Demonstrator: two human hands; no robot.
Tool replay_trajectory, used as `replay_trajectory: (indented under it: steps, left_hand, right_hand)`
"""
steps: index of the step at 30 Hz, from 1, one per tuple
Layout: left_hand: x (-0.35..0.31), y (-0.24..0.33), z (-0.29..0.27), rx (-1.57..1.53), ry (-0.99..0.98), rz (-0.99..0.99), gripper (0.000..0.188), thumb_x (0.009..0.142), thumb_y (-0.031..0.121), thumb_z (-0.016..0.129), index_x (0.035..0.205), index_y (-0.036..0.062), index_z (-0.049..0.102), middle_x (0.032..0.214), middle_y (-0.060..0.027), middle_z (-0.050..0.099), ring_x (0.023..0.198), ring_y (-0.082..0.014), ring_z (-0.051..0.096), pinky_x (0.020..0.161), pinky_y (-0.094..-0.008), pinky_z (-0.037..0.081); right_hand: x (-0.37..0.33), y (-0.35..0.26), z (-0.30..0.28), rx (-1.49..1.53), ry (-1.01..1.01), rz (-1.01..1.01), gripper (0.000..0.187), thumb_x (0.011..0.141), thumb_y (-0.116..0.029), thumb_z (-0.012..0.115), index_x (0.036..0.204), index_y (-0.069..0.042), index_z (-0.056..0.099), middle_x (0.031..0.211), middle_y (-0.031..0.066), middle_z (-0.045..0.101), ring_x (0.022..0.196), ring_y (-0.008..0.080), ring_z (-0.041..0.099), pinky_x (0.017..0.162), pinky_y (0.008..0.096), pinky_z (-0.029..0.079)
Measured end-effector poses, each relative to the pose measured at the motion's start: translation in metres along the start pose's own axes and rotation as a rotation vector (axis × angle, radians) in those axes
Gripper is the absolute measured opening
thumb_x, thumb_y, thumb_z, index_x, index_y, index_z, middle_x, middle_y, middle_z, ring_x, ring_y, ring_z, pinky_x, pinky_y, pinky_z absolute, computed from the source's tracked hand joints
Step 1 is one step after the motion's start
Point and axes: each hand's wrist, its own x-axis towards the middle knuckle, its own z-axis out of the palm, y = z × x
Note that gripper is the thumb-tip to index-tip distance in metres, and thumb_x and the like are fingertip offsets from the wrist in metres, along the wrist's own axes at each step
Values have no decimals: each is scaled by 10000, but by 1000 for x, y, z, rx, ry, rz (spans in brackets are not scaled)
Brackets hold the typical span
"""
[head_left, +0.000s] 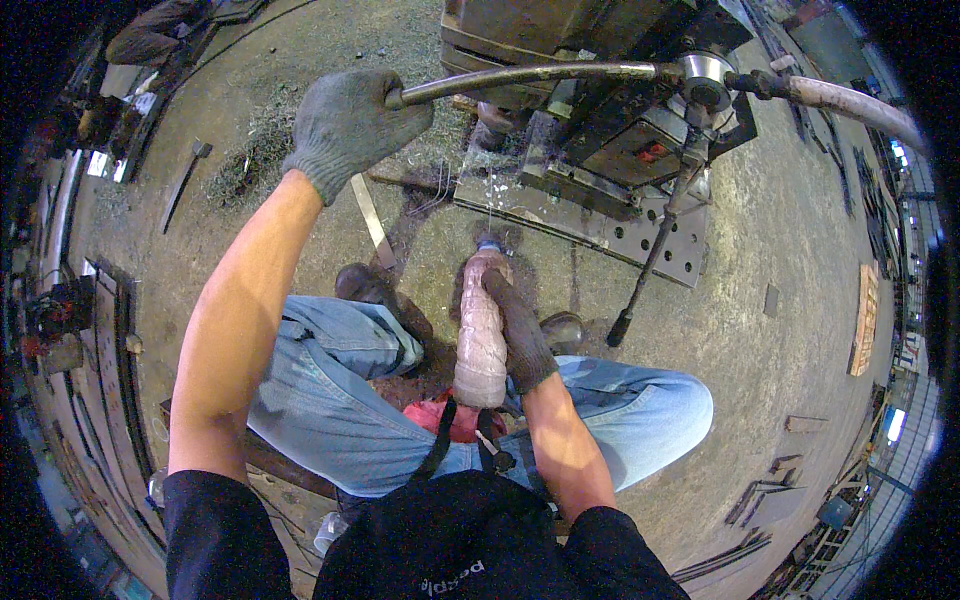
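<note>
My left hand (352,128), in a grey knit glove, is wrapped around the end of a curved metal lever (545,76). The lever runs right to a shiny round hub (705,80) on a machine. In my right hand (522,335), also gloved, is a crinkled plastic bottle (481,340) with cloudy pinkish-brown contents. Its blue cap (488,245) faces away from me, toward the machine. Pale drops or a thin stream show between the cap and the machine's base. The bottle is above the floor, between my knees.
A steel plate with holes (640,235) lies under the machine (620,140). Another lever with a black grip (620,328) hangs down from the hub. Metal shavings (240,165), a flat metal strip (373,222) and a hammer-like tool (185,185) are on the floor. Steel bars (115,380) lie left.
</note>
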Motion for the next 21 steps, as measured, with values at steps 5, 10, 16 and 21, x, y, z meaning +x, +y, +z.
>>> replay_trajectory:
  steps: [5, 10, 16, 21]
  left_hand:
    - [-1, 3, -2, -11, -28, -23, 460, 735, 589, 666, 768, 132, 700, 713, -164, 665, 704, -372, 672, 632, -470, 525]
    - [-1, 3, 0, -11, -15, -26, 466, 738, 591, 659, 745, 126, 680, 704, -162, 662, 695, -369, 671, 624, -473, 521]
    - [-1, -2, 4, -6, 16, -5, 455, 734, 588, 660, 769, 136, 697, 713, -162, 667, 693, -372, 672, 624, -478, 522]
    - [-2, 3, 0, -2, -2, -37, 458, 726, 586, 661, 777, 133, 700, 717, -161, 669, 703, -373, 672, 634, -475, 523]
  right_hand:
    - [1, 1, -3, -42, 42, 6, 318, 957, -348, 627, 1136, -85, 628, 896, 36, 663, 743, 147, 654, 672, 296, 567]
    - [2, 3, -8, -40, 26, 12, 325, 956, -353, 632, 1135, -82, 631, 896, 36, 665, 754, 146, 656, 680, 292, 567]
    - [4, 5, -3, -10, 10, -42, 341, 957, -375, 612, 1143, -90, 628, 919, 45, 669, 773, 164, 661, 702, 313, 572]
    - [2, 4, -2, 268, -89, 57, 448, 953, -476, 547, 1159, -85, 619, 963, 92, 682, 811, 232, 680, 743, 383, 586]
